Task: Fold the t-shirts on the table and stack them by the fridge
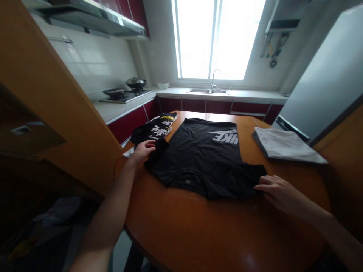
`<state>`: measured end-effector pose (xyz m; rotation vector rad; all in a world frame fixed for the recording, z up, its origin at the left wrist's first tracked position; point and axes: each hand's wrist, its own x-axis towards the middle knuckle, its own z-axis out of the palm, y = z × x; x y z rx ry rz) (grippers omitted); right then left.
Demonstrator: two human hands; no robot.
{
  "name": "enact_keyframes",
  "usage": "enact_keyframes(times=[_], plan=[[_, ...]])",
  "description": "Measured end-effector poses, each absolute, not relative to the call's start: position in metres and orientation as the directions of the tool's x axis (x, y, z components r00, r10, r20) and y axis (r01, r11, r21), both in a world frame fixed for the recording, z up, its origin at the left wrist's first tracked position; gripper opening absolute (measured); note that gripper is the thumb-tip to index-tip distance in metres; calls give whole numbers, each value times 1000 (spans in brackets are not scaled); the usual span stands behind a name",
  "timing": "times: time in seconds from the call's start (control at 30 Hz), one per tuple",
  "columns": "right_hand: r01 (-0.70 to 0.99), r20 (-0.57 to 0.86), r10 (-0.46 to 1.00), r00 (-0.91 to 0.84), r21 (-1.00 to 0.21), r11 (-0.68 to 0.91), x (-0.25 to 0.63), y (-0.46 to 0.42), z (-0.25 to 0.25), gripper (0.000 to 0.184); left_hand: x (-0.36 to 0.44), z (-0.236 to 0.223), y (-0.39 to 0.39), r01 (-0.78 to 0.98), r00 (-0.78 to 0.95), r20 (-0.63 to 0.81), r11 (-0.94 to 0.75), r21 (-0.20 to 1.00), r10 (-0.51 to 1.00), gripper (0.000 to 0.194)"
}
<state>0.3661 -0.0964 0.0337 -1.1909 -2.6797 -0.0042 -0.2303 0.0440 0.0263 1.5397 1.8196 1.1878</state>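
A black T-shirt (195, 151) with white lettering lies spread on the wooden table (227, 230), its neckline toward me and its lettering upside down. My left hand (143, 151) is closed at the end of the left sleeve, fingers pinching the cloth. At the opposite sleeve, my right hand (273, 189) pinches the edge between thumb and fingers. Just beyond my left hand is a pile of dark clothes (154, 130) with white and yellow prints. To the right of the shirt rests a folded light grey cloth (286, 144), with darker fabric under it.
Behind the table runs a counter (176, 91) with a double sink (208, 90) beneath a window. Two pans, one a lidded wok (135, 82), stand on the stove at the left. A fridge (323, 71) rises at the right; a wooden panel (65, 98) borders the left.
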Motion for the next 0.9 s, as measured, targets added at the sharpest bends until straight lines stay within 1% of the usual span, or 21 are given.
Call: enact_keyframes(times=[0.07,0.1,0.13,0.17,0.23,0.27,0.3,0.33,0.37,0.43,0.47,0.5,0.57,0.63,0.73,0.8,0.83,0.9], plan=[[754,166,756,-634,-85,651,370,-104,31,28,-248,28,46,576,-387,182,83,813,904,43],[765,170,765,-622,-80,640,369,-107,30,24,-254,30,46,603,-453,232,104,791,861,41],[776,185,773,-607,-75,627,367,-107,29,21,-257,33,45,638,-503,316,99,764,805,39],[787,213,782,-586,-77,612,362,-107,29,20,-255,37,44,684,-511,417,63,726,751,39],[809,289,796,-532,-102,578,345,-103,27,24,-241,44,39,785,-418,599,-61,617,683,38],[817,325,800,-503,-123,564,334,-100,24,27,-229,47,36,823,-325,655,-138,551,682,36],[822,363,803,-473,-146,550,321,-97,21,29,-215,48,34,843,-199,668,-223,490,718,34],[824,389,804,-450,-166,542,308,-94,16,30,-200,48,31,841,-59,633,-304,448,772,33],[824,411,802,-434,-178,538,296,-90,10,32,-185,46,29,825,110,560,-389,409,821,33],[831,410,808,-424,-179,527,280,-85,-4,47,-159,38,25,771,410,371,-534,348,833,38],[837,387,818,-425,-177,518,277,-83,-11,55,-150,33,24,751,503,286,-576,323,816,43],[843,351,833,-428,-178,507,277,-81,-17,61,-144,29,23,747,552,217,-593,300,805,48],[853,272,861,-430,-191,487,287,-81,-27,66,-139,21,20,774,573,114,-581,251,812,57],[853,229,872,-432,-210,478,305,-86,-32,69,-138,14,14,807,558,43,-554,204,829,60],[841,219,868,-445,-230,489,330,-102,-33,72,-133,7,-9,833,532,13,-527,168,846,59],[842,230,874,-428,-250,478,341,-114,-31,67,-124,3,-31,842,517,16,-512,170,856,58],[849,250,882,-399,-262,458,345,-118,-30,62,-119,1,-43,844,510,21,-505,178,860,58],[877,327,898,-296,-280,391,352,-122,-26,51,-110,0,-59,843,502,41,-499,199,864,58]])
